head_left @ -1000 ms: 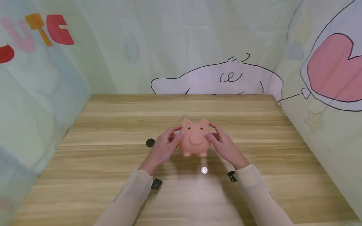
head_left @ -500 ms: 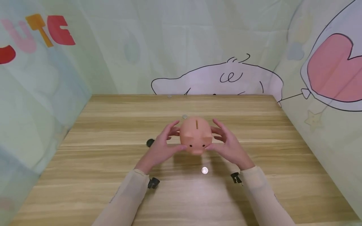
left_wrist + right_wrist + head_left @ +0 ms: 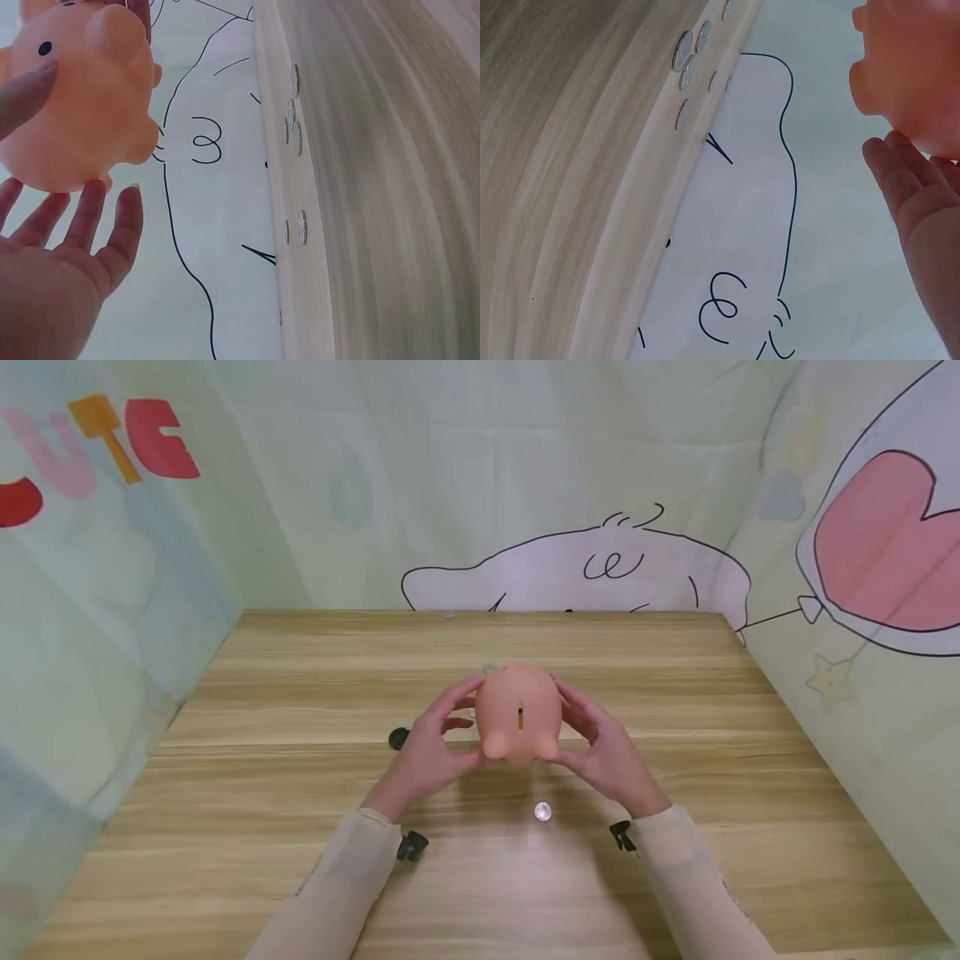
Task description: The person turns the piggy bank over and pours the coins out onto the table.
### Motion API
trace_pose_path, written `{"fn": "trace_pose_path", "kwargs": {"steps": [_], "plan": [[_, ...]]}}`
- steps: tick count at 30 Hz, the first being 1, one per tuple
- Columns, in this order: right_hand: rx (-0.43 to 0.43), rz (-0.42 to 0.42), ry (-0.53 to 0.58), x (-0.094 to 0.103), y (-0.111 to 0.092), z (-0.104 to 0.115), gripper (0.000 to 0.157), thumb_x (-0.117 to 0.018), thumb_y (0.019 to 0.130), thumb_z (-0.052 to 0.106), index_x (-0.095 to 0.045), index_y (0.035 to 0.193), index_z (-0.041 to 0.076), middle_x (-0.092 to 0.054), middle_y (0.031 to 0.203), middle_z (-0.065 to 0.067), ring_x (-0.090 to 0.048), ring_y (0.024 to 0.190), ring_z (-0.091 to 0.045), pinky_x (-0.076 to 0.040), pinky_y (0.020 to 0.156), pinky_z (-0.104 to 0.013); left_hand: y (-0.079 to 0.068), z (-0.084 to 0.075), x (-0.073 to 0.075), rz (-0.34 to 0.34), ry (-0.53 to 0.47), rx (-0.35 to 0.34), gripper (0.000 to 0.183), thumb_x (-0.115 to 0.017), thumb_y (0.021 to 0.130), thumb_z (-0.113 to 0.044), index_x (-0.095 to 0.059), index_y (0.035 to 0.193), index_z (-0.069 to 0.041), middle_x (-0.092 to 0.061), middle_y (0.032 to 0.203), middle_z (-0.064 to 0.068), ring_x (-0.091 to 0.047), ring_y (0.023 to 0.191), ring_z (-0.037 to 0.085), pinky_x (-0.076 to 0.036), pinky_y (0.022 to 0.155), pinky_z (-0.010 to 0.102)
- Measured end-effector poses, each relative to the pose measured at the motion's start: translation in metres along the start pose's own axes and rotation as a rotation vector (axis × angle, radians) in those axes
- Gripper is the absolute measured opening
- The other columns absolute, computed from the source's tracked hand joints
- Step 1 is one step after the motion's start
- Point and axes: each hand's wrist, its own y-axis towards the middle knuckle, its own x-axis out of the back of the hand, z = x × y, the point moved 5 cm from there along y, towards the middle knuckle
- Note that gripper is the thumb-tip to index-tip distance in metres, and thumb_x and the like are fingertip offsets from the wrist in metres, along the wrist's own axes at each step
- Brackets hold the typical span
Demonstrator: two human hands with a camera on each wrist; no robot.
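Observation:
A pink piggy bank [image 3: 517, 718] hangs above the table between both hands, its coin slot turned towards the head camera. My left hand [image 3: 423, 752] holds its left side, with the thumb near the ear and the fingers below and behind. On the other side my right hand [image 3: 611, 760] grips it in the same way. In the left wrist view the piggy bank [image 3: 82, 97] shows an eye under the thumb tip. The right wrist view catches part of its body [image 3: 915, 82] above the fingers of the right hand [image 3: 930, 202]. Its snout is hidden in the head view.
A silver coin [image 3: 542, 811] lies on the wooden table [image 3: 675, 893] in front of the piggy bank. Other coins [image 3: 449, 616] lie farther back, several showing in the wrist views. A small black round piece [image 3: 399, 738] lies left of the left hand. Printed cloth [image 3: 480, 485] encloses the table.
The piggy bank's face pointed at the head camera at first. Both hands have tipped it forward, so its top and slot now face the camera. The coin in front has stayed put.

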Motion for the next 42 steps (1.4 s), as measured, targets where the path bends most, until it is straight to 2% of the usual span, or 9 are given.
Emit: {"fn": "trace_pose_path", "kwargs": {"steps": [7,10,14,17,21,27,34,37,42], "plan": [[0.042,0.003,-0.034,0.001,0.002,0.002,0.092,-0.080,0.075,-0.009,-0.036,0.153,0.009,-0.039,0.155,-0.007,-0.047,0.133,-0.031,-0.041,0.105,-0.032,0.002,-0.005,0.001,-0.003,0.011,-0.012,0.092,-0.087,0.072,0.002,-0.041,0.150,-0.015,-0.042,0.151,0.001,-0.052,0.124,0.028,-0.049,0.094,0.048],[0.007,0.002,-0.058,0.000,0.000,0.005,0.091,-0.082,0.076,-0.006,-0.037,0.153,0.009,-0.041,0.153,-0.007,-0.050,0.131,-0.032,-0.044,0.103,-0.033,-0.001,-0.004,0.001,0.014,0.027,0.007,0.091,-0.088,0.074,-0.004,-0.041,0.150,-0.021,-0.043,0.150,-0.003,-0.054,0.122,0.027,-0.049,0.095,0.046],[-0.062,0.003,-0.064,0.000,-0.007,0.002,0.089,-0.085,0.076,0.001,-0.040,0.152,0.012,-0.046,0.150,-0.005,-0.053,0.127,-0.030,-0.047,0.099,-0.037,-0.006,0.000,0.000,0.041,0.017,0.044,0.089,-0.089,0.076,-0.014,-0.042,0.150,-0.025,-0.044,0.148,-0.004,-0.056,0.119,0.027,-0.048,0.096,0.052],[-0.092,0.003,-0.048,0.001,-0.012,-0.005,0.081,-0.085,0.078,0.005,-0.046,0.149,0.011,-0.053,0.143,-0.006,-0.057,0.122,-0.028,-0.049,0.098,-0.041,-0.009,0.005,-0.002,0.050,-0.003,0.114,0.085,-0.089,0.076,-0.021,-0.045,0.148,-0.022,-0.052,0.140,-0.002,-0.058,0.113,0.024,-0.048,0.095,0.055],[-0.154,-0.003,-0.019,0.001,-0.014,-0.010,0.064,-0.081,0.083,0.007,-0.053,0.141,0.004,-0.062,0.128,-0.011,-0.060,0.114,-0.027,-0.051,0.095,-0.043,-0.013,0.011,-0.003,0.051,-0.018,0.253,0.075,-0.088,0.076,-0.032,-0.053,0.141,-0.018,-0.062,0.122,-0.001,-0.060,0.104,0.021,-0.049,0.094,0.048],[-0.290,-0.057,-0.072,0.001,-0.008,-0.013,0.046,-0.075,0.091,0.018,-0.061,0.129,-0.002,-0.067,0.115,-0.014,-0.064,0.104,-0.025,-0.054,0.087,-0.033,-0.011,0.014,-0.001,0.047,0.016,0.368,0.057,-0.079,0.084,-0.043,-0.059,0.129,-0.014,-0.063,0.104,0.003,-0.058,0.095,0.022,-0.050,0.083,0.038],[-0.411,-0.076,-0.056,-0.004,-0.004,-0.017,0.036,-0.069,0.095,0.025,-0.065,0.115,-0.004,-0.071,0.096,-0.014,-0.069,0.086,-0.023,-0.058,0.078,-0.040,-0.010,0.014,-0.001,0.053,0.053,0.411,0.044,-0.061,0.096,-0.050,-0.063,0.114,-0.010,-0.065,0.093,0.004,-0.060,0.085,0.021,-0.053,0.074,0.036],[-0.408,-0.087,-0.037,-0.003,-0.004,-0.017,0.036,-0.071,0.094,0.023,-0.064,0.117,-0.004,-0.071,0.095,-0.015,-0.070,0.085,-0.024,-0.058,0.077,-0.040,-0.008,0.014,-0.002,0.056,0.058,0.390,0.048,-0.059,0.097,-0.050,-0.063,0.120,-0.009,-0.065,0.097,0.004,-0.061,0.087,0.020,-0.054,0.077,0.036],[-0.347,-0.096,-0.011,0.000,-0.003,-0.014,0.049,-0.079,0.087,0.016,-0.060,0.129,-0.001,-0.068,0.111,-0.020,-0.069,0.099,-0.029,-0.057,0.081,-0.035,-0.006,0.012,-0.002,0.065,0.020,0.342,0.059,-0.067,0.093,-0.044,-0.052,0.141,-0.012,-0.063,0.114,0.006,-0.059,0.099,0.023,-0.051,0.086,0.039]]}}
